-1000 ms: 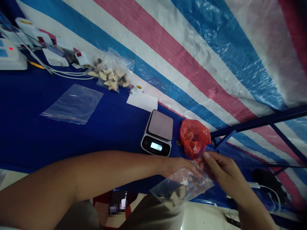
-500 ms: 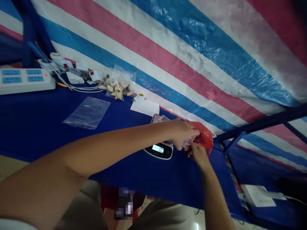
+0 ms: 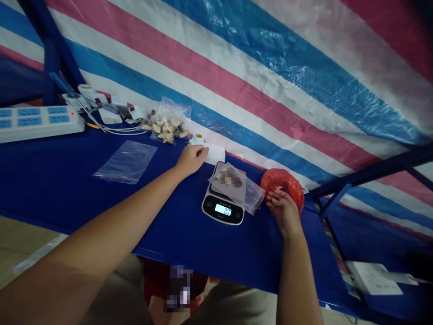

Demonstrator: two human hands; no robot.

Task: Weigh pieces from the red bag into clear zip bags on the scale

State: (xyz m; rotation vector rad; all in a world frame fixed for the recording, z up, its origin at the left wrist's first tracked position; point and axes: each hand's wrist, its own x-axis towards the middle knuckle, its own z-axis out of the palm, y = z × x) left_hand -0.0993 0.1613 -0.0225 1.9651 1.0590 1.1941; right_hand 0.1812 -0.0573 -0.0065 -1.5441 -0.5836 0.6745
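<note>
A kitchen scale (image 3: 211,195) stands on the blue table, its lit display reading 0.0. Across its plate lies a zip bag (image 3: 253,194) with several beige and brown pieces in it. To the right, a red plastic bag (image 3: 292,183) is open, and my right hand (image 3: 286,212) is at its near edge, fingers curled around a small beige piece (image 3: 274,200). My left hand (image 3: 192,160) is closed, held by a white sheet of paper (image 3: 216,153) behind the scale; whatever is inside its fingers is hidden.
A flat clear zip bag (image 3: 128,161) lies to the left. Behind it are a clear bag of beige pieces (image 3: 167,126), white cables, a screwdriver (image 3: 62,84) and a white power strip (image 3: 40,124). A striped tarp (image 3: 237,76) hangs along the back.
My left hand has moved left from the red bag to beside the paper, uncovering the scale plate. The zip bag is out of my hands, and a beige piece shows in my right hand.
</note>
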